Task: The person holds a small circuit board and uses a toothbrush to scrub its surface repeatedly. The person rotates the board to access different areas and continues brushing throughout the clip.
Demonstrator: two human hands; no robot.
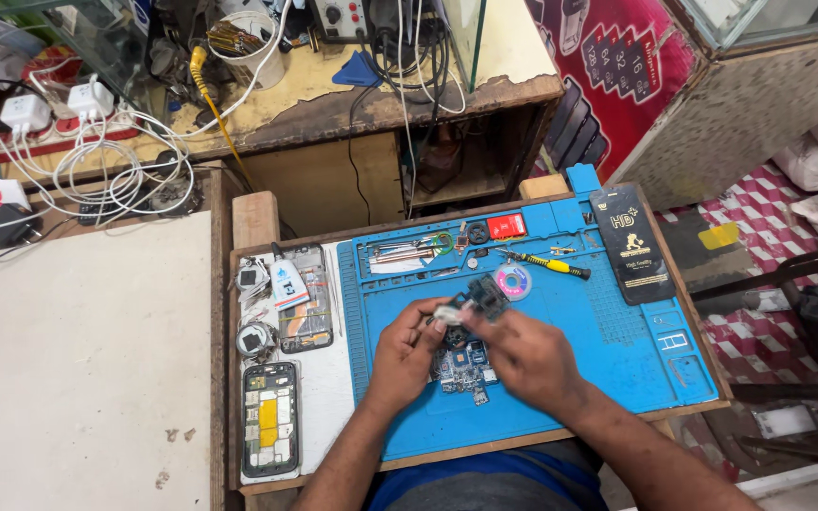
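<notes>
Both hands, left hand (407, 348) and right hand (524, 358), pinch a dark module (481, 297) over the mat (617, 350), long axis running ten-to-four o'clock.

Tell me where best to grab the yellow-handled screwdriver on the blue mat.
Probably by the yellow handle, pinched from above. The screwdriver lies flat on the blue mat, roughly crosswise, and the handle is its thickest part, with bare mat on both sides. Its thin tip end points left, offering little to hold.
</notes>
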